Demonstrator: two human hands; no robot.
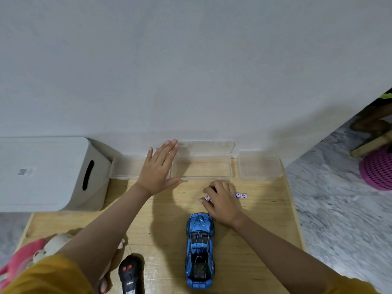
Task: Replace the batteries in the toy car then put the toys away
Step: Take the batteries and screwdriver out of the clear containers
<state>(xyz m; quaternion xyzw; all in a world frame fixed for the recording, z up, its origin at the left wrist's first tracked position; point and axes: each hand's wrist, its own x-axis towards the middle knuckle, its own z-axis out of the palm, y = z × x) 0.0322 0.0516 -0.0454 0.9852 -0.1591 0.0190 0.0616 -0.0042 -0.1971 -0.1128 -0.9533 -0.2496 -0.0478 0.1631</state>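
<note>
A blue toy car (pixel 199 249) stands on the wooden table (pixel 254 230), nose pointing away from me. My right hand (pixel 222 202) lies just beyond its nose, fingers curled over white batteries; one battery (pixel 207 198) peeks out at the fingertips and another battery (pixel 241 195) sticks out to the right. My left hand (pixel 158 168) reaches forward with straight fingers, held flat at the left end of an open clear plastic box (pixel 201 166) by the wall. A black remote control (pixel 130 272) lies near the table's front edge.
A white lidded bin (pixel 48 172) stands at the left. Clear boxes (pixel 259 165) line the wall. A pink and white plush toy (pixel 38 251) sits at the front left. To the right, off the table, are a marble floor and a pink basket (pixel 377 170).
</note>
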